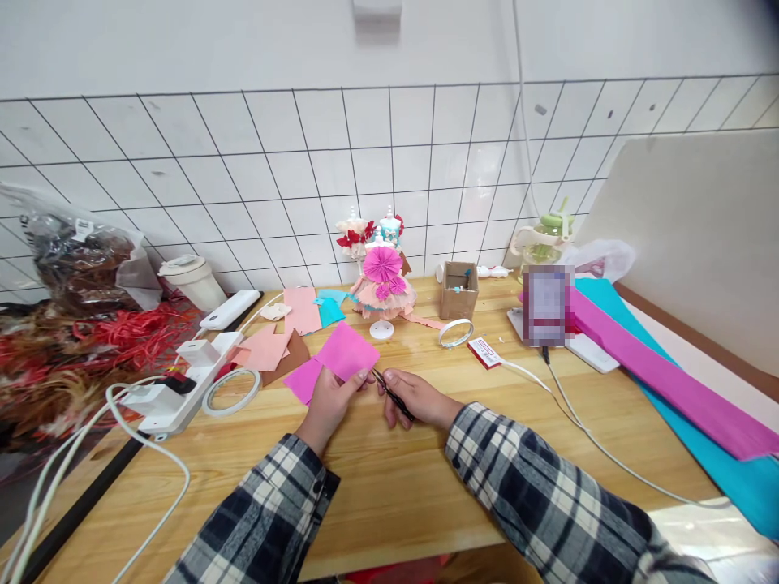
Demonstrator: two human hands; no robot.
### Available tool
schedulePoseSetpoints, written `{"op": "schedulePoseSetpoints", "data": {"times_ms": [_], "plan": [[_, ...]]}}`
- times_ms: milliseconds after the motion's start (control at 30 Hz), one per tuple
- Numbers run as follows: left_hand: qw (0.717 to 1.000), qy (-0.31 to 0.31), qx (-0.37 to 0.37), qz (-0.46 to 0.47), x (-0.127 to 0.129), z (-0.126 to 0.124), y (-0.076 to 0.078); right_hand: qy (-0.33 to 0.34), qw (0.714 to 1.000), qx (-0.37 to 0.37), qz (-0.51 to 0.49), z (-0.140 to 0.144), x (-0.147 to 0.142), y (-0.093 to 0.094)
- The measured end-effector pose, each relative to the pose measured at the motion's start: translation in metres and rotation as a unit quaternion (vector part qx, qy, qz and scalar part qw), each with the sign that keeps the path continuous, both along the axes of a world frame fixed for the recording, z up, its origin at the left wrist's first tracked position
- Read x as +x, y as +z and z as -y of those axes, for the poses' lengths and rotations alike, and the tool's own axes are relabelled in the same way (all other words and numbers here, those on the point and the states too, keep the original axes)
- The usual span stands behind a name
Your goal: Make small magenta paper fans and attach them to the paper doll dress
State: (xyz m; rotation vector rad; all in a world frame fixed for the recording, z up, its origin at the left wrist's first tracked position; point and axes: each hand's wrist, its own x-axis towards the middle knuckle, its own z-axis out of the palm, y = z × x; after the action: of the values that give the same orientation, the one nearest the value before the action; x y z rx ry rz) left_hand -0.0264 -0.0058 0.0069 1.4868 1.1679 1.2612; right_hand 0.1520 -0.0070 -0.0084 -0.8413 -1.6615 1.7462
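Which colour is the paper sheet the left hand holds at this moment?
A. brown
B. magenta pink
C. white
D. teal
B. The left hand grips the edge of a magenta pink sheet, while the right hand holds scissors at its edge.

A wall of white square tiles with dark grout lines runs behind the far edge of a pale wooden tabletop, and above the tiles the wall is plain white. At the right edge of the tabletop a large off-white board leans against the wall, near the far right corner. The light is even and soft, with a bright patch on the tabletop's near right corner and only faint shadows on the wood.
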Motion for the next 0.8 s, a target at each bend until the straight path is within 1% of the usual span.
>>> {"op": "schedulePoseSetpoints", "data": {"times_ms": [100,333,500,667,800], "plan": [[1.0,-0.007,-0.006,-0.006,0.001,-0.001,0.0,0.001,1.0,0.018,0.006,0.001,0.001,0.002],[1.0,-0.014,-0.013,-0.004,0.006,0.0,0.004,-0.034,0.998,0.042,0.026,0.003,0.002,0.007],[0.999,0.008,-0.009,-0.035,0.006,0.001,0.004,-0.037,0.999,0.01,0.009,0.003,0.001,0.008],[0.997,0.027,0.013,-0.065,0.007,0.004,0.01,-0.03,0.999,-0.022,-0.018,0.003,-0.001,0.007],[0.998,0.006,0.022,-0.055,0.009,0.005,0.013,-0.029,0.999,-0.037,-0.019,0.003,-0.001,0.006]]}}
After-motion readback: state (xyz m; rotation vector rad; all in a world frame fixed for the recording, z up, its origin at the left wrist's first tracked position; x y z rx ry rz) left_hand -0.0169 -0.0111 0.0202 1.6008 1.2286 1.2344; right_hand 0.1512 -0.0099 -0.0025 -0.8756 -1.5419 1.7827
